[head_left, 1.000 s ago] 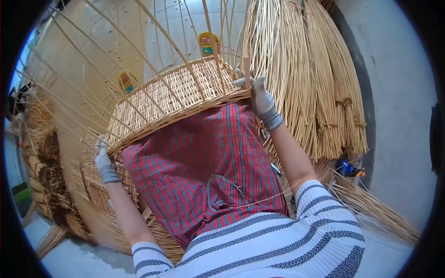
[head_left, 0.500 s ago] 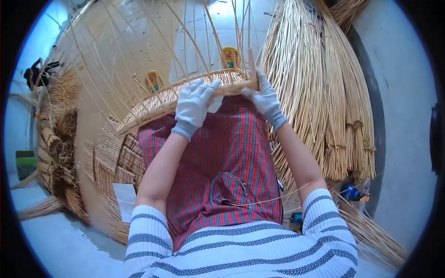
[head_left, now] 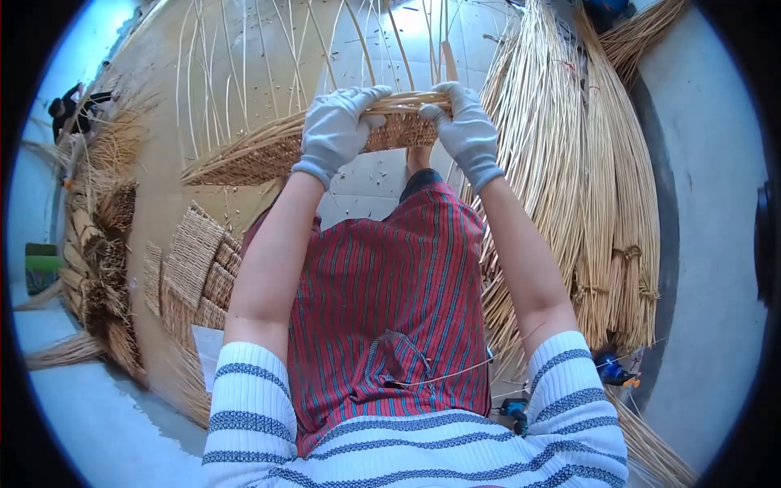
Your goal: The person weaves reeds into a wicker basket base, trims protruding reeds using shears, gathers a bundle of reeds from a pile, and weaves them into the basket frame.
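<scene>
A woven wicker panel (head_left: 264, 152) is held up in front of me over my knees, tilted, its near edge raised and long stakes rising from it. My left hand (head_left: 338, 126), in a whitish glove, has its fingers wrapped round the panel's edge near the middle. Close by on the right, my gloved right hand (head_left: 466, 126) grips the same edge at the corner, beside a flat upright wooden piece (head_left: 449, 63). A red striped apron (head_left: 390, 285) covers my lap.
Long bundles of wicker rods (head_left: 545, 171) lie on the right. Woven pieces (head_left: 194, 256) and a white sheet (head_left: 208, 351) are at the left. Further left stand stacked bundles (head_left: 98, 244), with a person (head_left: 71, 111) beyond. A blue tool (head_left: 612, 371) lies at the right.
My left hand has moved from the panel's far left end to its middle. The panel has lifted off the apron and tipped, showing its other face. My right hand stays at the right corner.
</scene>
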`<state>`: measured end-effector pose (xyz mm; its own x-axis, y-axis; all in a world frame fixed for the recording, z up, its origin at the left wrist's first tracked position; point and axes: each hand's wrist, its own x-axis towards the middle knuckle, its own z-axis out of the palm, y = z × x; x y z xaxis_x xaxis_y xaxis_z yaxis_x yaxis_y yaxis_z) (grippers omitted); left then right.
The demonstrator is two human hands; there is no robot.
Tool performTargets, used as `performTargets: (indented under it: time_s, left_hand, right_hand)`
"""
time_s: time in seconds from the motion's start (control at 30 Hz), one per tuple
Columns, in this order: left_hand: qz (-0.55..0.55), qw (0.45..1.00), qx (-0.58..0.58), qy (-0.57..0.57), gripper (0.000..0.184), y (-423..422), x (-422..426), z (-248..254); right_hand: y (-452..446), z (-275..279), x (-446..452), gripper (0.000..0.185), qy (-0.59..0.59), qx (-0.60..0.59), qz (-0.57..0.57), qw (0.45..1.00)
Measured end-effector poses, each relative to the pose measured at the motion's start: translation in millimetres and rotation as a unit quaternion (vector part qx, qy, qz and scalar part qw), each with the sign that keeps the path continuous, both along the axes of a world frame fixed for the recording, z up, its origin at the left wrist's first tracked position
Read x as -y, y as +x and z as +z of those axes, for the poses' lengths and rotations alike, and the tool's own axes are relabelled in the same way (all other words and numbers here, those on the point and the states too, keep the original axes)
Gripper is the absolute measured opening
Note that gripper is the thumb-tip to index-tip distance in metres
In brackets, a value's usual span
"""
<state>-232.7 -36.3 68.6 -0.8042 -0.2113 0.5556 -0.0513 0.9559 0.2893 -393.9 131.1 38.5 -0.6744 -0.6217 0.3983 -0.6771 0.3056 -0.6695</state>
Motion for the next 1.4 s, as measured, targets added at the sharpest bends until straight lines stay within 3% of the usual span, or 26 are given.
performTargets:
  time_s: [0.1,0.17,0.2,0.23,0.3,0.33,0.4,0.53,0.6,0.67,0.73,0.77,0.83,0.87,0.93,1.0,1.03,1.07,1.1,1.13,1.2,1.3,1.37,1.4]
  left_hand:
    - [0.037,0.999,0.024,-0.019,0.041,-5.2,5.7,3.6]
    - [0.038,0.999,0.032,-0.008,0.04,-9.1,14.7,9.1]
    - [0.047,0.998,0.041,-0.008,0.04,-11.7,19.8,12.1]
    - [0.043,0.999,0.031,-0.006,0.039,-14.1,25.7,14.6]
    - [0.051,0.997,0.032,-0.043,0.038,-23.6,37.6,20.0]
    - [0.063,0.994,0.037,-0.078,0.037,-27.1,42.5,21.2]
    - [0.089,0.989,0.055,-0.101,0.036,-36.3,53.3,21.6]
    - [0.162,0.979,0.109,-0.06,0.034,-61.3,69.1,27.9]
    - [0.156,0.98,0.118,-0.034,0.035,-70.3,80.0,29.1]
    - [0.14,0.984,0.105,-0.035,0.036,-75.4,95.0,25.0]
    - [0.14,0.983,0.117,0.008,0.037,-79.1,102.7,26.6]
    - [0.118,0.989,0.091,-0.006,0.038,-80.2,109.6,21.5]
    - [0.115,0.989,0.095,0.009,0.038,-86.2,121.1,14.7]
    - [0.112,0.989,0.096,0.014,0.038,-88.7,126.1,11.9]
    - [0.112,0.988,0.103,0.021,0.038,-94.6,131.3,9.7]
    - [0.113,0.986,0.118,0.031,0.039,-93.5,131.3,12.9]
    - [0.113,0.985,0.125,0.034,0.039,-92.7,128.5,15.8]
    - [0.111,0.986,0.124,0.029,0.04,-91.8,128.7,15.3]
    - [0.113,0.985,0.126,0.026,0.04,-92.1,130.1,14.0]
    - [0.11,0.986,0.123,0.026,0.04,-93.9,133.1,11.9]
    - [0.102,0.988,0.113,0.035,0.04,-94.9,134.9,10.0]
    - [0.112,0.989,0.1,0.012,0.04,-93.7,132.8,7.8]
    - [0.113,0.987,0.109,0.022,0.04,-89.7,120.6,15.4]
    - [0.111,0.987,0.111,0.01,0.039,-90.0,121.7,13.8]
  right_hand:
    - [-17.0,-0.9,8.4,0.046,-0.023,-0.032,0.025,0.999]
    - [-25.1,7.3,12.8,0.055,-0.064,0.05,0.083,0.993]
    - [-38.6,2.1,20.6,0.074,-0.111,0.178,0.176,0.962]
    - [-43.2,-2.2,22.0,0.074,-0.112,0.177,0.173,0.962]
    - [-51.8,-6.9,27.7,0.101,-0.11,0.116,0.141,0.977]
    - [-53.9,-10.5,25.5,0.121,-0.117,0.174,0.168,0.963]
    - [-56.0,-29.6,33.0,0.127,-0.182,0.267,0.168,0.931]
    - [-34.7,-67.8,32.9,0.109,-0.256,0.37,0.157,0.879]
    - [-11.1,-88.1,17.1,0.097,-0.125,0.374,0.068,0.916]
    - [-6.6,-163.3,2.6,0.083,-0.089,0.338,0.091,0.933]
    - [-2.9,-182.8,-28.6,0.067,-0.025,0.441,0.12,0.889]
    - [-8.3,-202.0,-33.5,0.051,-0.169,0.54,0.076,0.821]
    - [-1.2,-182.1,-60.2,0.039,-0.225,0.59,-0.035,0.775]
    - [-8.6,-229.7,-77.1,0.037,-0.239,0.573,0.025,0.784]
    - [12.6,-231.4,-111.2,0.037,-0.089,0.45,-0.033,0.888]
    - [30.2,-315.8,-156.2,0.036,-0.095,0.468,0.002,0.878]
    - [42.8,-355.0,-169.7,0.036,-0.248,0.722,-0.007,0.646]
    - [70.5,-389.8,-195.2,0.038,-0.147,0.594,0.053,0.789]
    - [97.9,-423.5,-220.3,0.042,-0.053,0.428,0.077,0.899]
    - [105.1,-405.1,-203.3,0.041,-0.057,0.398,0.08,0.912]
    - [60.0,-360.5,-99.9,0.04,-0.203,0.432,0.068,0.876]
    - [-18.0,-226.1,73.6,0.041,-0.438,0.398,0.101,0.799]
    - [-57.0,-226.2,139.3,0.044,-0.522,0.376,0.111,0.757]
    - [-64.5,-253.5,147.0,0.048,-0.523,0.367,0.093,0.764]
